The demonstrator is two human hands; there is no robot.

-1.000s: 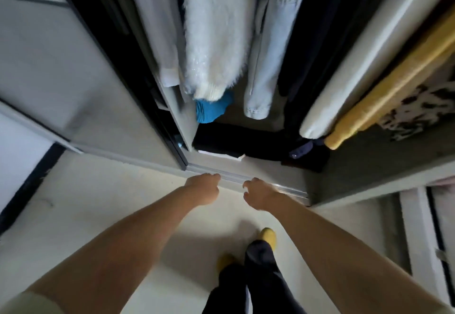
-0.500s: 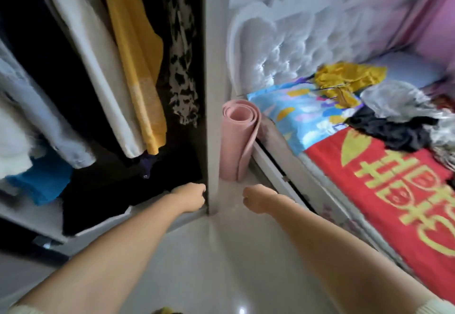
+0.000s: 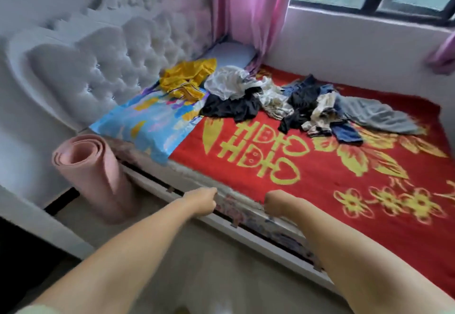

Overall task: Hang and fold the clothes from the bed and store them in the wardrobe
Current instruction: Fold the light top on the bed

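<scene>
Both hands, left and right, are curled into loose fists holding nothing, stretched out over the near edge of the bed. The clothes lie in a loose heap toward the bed's far side, near the headboard. A rolled mat stands on the floor beside the bed.

Crumpled clothes lie heaped across the red-covered bed.
</scene>
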